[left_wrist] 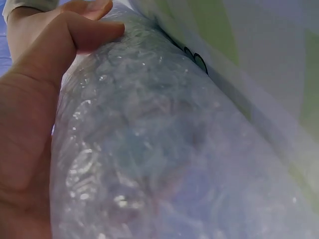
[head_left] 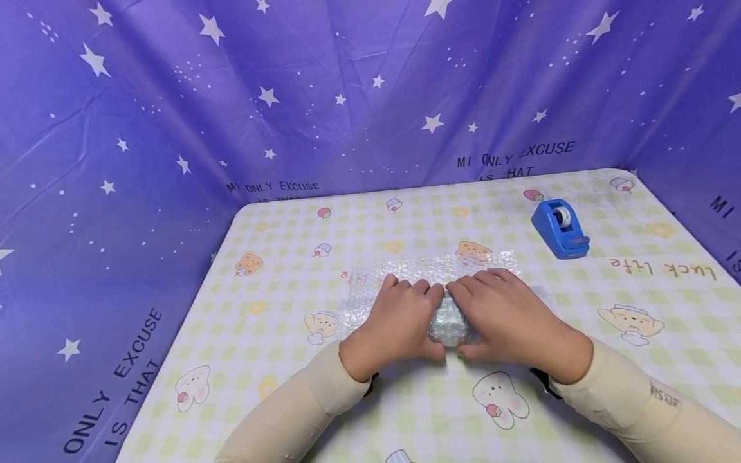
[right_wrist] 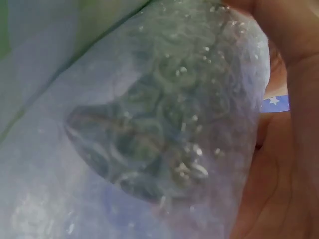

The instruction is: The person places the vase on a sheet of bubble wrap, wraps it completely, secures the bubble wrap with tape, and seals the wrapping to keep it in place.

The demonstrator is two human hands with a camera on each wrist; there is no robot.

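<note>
A roll of bubble wrap (head_left: 449, 323) lies near the table's middle, wound around something inside. My left hand (head_left: 405, 320) grips its left part, fingers over the far side and thumb on the near side. The right hand (head_left: 505, 316) holds the right part the same way, thumb tips close together. A flat part of the wrap spreads out beyond the fingers. In the left wrist view, the thumb lies along the cloudy wrap (left_wrist: 134, 124). A darker shape (right_wrist: 134, 144) shows through the layers in the right wrist view; its kind is hidden by the wrap.
A blue tape dispenser (head_left: 552, 235) with a roll of clear tape (head_left: 561, 217) stands at the back right. The table (head_left: 278, 257) wears a green checked cloth with cartoon prints. Behind it hangs a purple star-patterned curtain (head_left: 324, 128).
</note>
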